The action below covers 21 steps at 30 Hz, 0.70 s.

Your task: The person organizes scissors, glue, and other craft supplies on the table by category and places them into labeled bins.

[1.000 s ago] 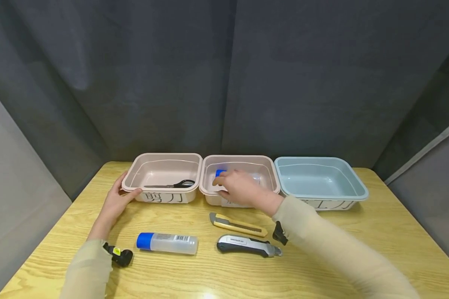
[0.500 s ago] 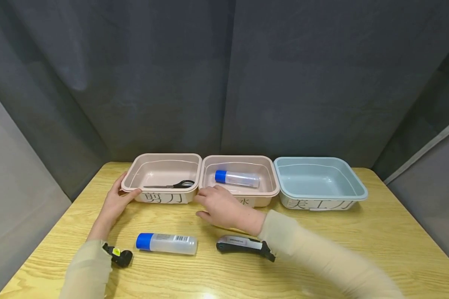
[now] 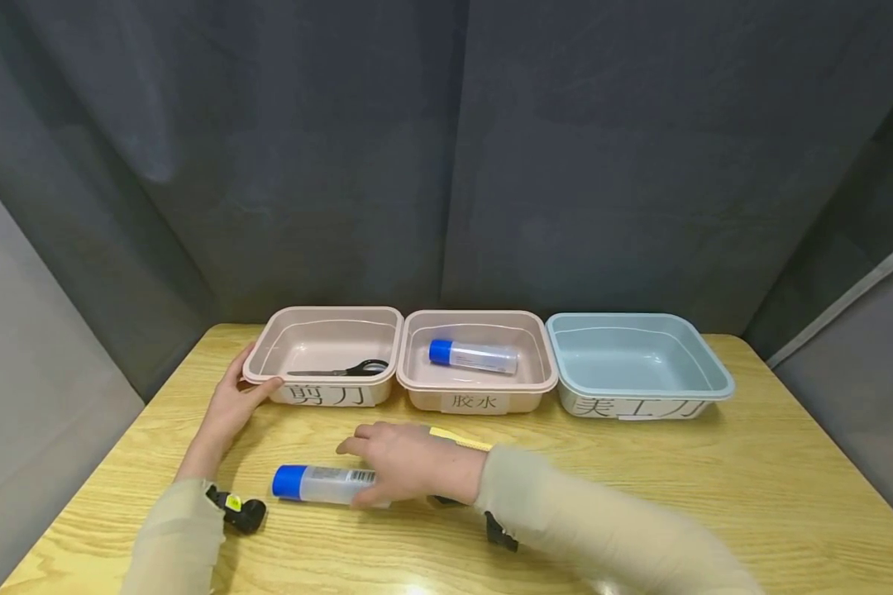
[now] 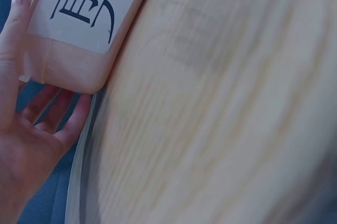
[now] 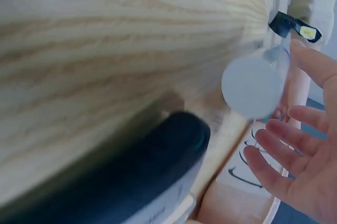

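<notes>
My left hand (image 3: pixel 232 405) holds the near left corner of a pale pink bin (image 3: pixel 268 347), its thumb at the front rim and fingers round the side; the left wrist view shows this bin (image 4: pixel 73 66) up close. Scissors (image 3: pixel 357 368) lie inside it. My right hand (image 3: pixel 405 463) is over the right end of a blue-capped glue bottle (image 3: pixel 327 484), fingers spread. In the right wrist view, the bottle's round base (image 5: pixel 253 88) faces the camera beside the straight fingers. Under the right forearm, a yellow utility knife (image 3: pixel 461 438) and a black-and-silver utility knife (image 5: pixel 158 166) are mostly hidden.
A middle pink bin (image 3: pixel 478 383) contains another glue bottle (image 3: pixel 476 356). Right of it stands a light blue bin (image 3: pixel 640 347). All three carry paper labels and line the back of the wooden table (image 3: pixel 640 496), before a dark curtain (image 3: pixel 446 149).
My right hand has left the middle bin, where a glue bottle lies in view, and moved down and left to the bottle on the table. My left hand has stayed at its bin.
</notes>
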Available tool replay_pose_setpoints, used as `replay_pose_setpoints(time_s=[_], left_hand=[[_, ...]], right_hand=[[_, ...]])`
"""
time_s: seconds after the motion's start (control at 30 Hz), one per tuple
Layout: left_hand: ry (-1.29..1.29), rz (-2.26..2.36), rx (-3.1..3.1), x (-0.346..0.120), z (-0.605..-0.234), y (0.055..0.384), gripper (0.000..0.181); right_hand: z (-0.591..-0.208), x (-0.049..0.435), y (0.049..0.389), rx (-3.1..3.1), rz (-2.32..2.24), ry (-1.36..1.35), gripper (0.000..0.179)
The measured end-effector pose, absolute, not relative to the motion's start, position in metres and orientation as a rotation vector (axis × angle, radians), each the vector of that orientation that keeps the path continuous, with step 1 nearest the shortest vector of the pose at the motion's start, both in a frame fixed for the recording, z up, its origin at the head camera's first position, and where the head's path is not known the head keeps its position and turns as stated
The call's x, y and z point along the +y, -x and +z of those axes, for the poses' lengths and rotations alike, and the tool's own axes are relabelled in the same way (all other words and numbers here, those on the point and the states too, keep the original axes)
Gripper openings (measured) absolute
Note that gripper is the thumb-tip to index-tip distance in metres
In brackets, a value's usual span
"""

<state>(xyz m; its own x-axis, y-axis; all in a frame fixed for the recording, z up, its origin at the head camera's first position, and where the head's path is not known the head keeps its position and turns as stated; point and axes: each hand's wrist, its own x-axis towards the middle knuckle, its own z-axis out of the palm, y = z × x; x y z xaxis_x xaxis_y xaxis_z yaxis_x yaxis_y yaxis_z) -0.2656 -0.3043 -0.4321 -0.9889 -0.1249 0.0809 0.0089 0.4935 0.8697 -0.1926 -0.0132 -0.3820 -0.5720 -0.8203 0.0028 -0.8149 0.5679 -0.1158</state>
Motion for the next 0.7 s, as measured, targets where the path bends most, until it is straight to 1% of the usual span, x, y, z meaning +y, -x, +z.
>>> replay_pose_setpoints(time_s=[0.3, 0.7], left_hand=[[-0.097, -1.507, -2.6, -0.304, -0.433, 0.267, 0.086], [-0.11, -1.511, -2.594, -0.305, -0.437, 0.268, 0.087]], right_hand=[[-0.388, -0.025, 0.192, 2.697, -0.209, 1.366, 0.069], [-0.393, -0.032, 0.192, 2.66, -0.245, 1.302, 0.068]])
